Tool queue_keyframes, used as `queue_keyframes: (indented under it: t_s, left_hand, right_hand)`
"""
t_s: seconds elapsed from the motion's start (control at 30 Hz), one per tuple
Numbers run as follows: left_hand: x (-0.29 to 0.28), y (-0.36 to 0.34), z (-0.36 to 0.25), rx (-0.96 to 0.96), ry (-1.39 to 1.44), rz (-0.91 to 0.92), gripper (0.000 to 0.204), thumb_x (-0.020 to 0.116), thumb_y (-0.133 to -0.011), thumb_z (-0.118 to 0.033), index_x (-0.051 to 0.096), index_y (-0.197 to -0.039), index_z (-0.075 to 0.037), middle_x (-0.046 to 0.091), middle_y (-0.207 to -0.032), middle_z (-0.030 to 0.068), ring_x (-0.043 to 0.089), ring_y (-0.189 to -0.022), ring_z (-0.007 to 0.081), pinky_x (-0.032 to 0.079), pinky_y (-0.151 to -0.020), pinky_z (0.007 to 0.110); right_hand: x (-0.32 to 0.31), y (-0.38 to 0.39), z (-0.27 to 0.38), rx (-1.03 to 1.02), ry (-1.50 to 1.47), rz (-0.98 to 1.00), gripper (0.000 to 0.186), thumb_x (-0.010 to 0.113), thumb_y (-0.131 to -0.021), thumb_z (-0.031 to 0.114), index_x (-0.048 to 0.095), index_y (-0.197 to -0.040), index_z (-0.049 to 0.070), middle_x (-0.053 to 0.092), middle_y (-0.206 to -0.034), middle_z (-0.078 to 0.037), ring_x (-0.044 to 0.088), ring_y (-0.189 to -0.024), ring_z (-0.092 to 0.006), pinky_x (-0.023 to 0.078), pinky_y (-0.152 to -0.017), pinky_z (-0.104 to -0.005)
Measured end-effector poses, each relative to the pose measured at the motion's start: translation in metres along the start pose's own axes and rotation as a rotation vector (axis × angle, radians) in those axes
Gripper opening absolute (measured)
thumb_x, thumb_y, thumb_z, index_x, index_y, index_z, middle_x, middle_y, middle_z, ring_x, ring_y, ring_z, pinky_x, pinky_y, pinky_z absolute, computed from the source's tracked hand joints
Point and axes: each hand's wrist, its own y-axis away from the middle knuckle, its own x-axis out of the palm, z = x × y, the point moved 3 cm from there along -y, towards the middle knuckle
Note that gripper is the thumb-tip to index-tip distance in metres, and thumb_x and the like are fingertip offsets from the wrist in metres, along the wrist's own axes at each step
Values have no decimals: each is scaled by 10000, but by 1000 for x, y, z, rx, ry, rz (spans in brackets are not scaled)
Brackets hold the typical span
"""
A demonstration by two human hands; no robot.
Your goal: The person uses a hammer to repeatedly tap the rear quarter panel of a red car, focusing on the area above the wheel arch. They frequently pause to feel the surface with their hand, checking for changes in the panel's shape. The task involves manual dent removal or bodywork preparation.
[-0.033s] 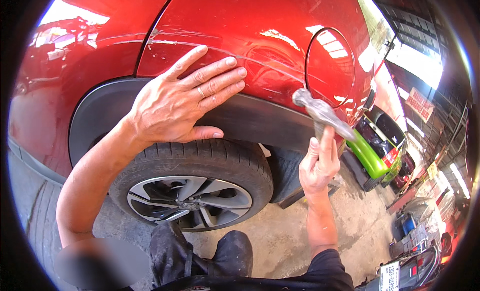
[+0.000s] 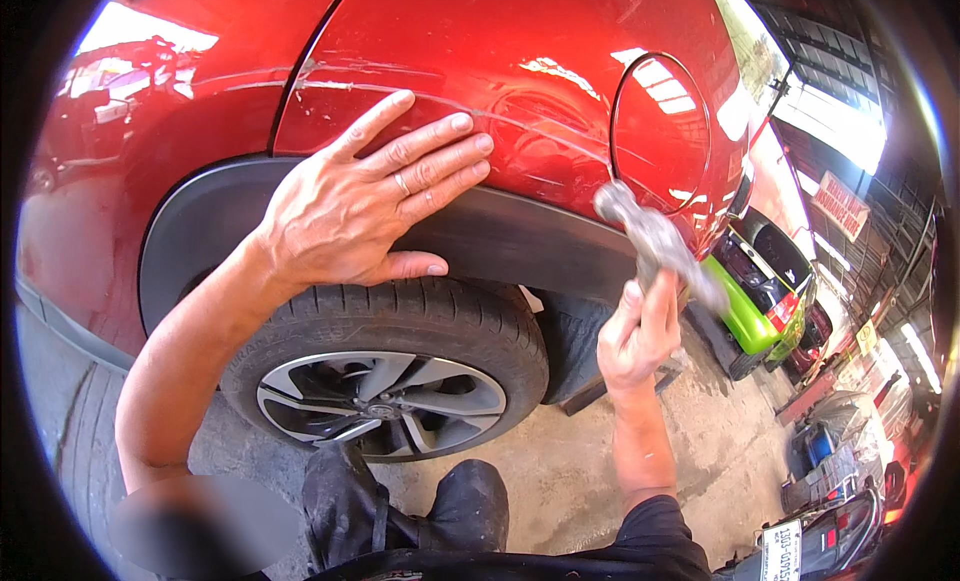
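A red car's rear side panel (image 2: 420,41) fills the upper part of the view, with long pale scratches and a shallow dent running toward the round fuel door (image 2: 660,131). My left hand (image 2: 370,201) lies flat across the panel's lower edge and the black wheel-arch trim (image 2: 530,231), fingers spread, a ring on one of them. My right hand (image 2: 638,336) grips a metal hammer (image 2: 655,236), its head slightly blurred. The rounded end of the head is beside the lower left edge of the fuel door; whether it touches the paint I cannot tell.
Below the trim stands the car's wheel (image 2: 380,401), a dark tyre with a silver and black rim. My knees (image 2: 465,506) are close to it above the concrete floor (image 2: 570,471). A green car (image 2: 745,316) is to the right, with a motorcycle (image 2: 830,526) at the lower right.
The hammer head has shifted slightly right and down, away from the dented stretch of the panel. My left hand has stayed in place.
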Motion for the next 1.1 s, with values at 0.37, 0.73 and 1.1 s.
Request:
queue_keyframes:
  t_s: [0.37,0.73,1.1]
  left_hand:
    - [-6,-3,0,-8,89,-24,950,397,-873,-809,403,-1545,-138,356,-1622,24,270,-1524,208,106,-1270,520]
    - [-15,-8,-1,-130,10,-16,1019,357,-880,-820,407,-1524,-32,364,-1608,119,280,-1519,278,105,-1259,515]
    - [-24,-107,15,-296,-125,-224,857,512,-952,-645,395,-1528,-21,366,-1591,209,297,-1507,344,147,-1254,501]
  right_hand:
    - [8,2,1,-34,4,161,359,600,-964,-30,561,-1314,-96,656,-962,-261,640,-749,-365,540,-749,-390]
    - [-11,8,-8,280,-21,191,376,627,-940,-18,605,-1316,-33,640,-893,-221,665,-738,-375,503,-620,-419]
    - [-14,-1,-12,222,19,111,424,677,-862,-50,659,-1273,56,564,-767,-145,612,-613,-338,492,-550,-388]
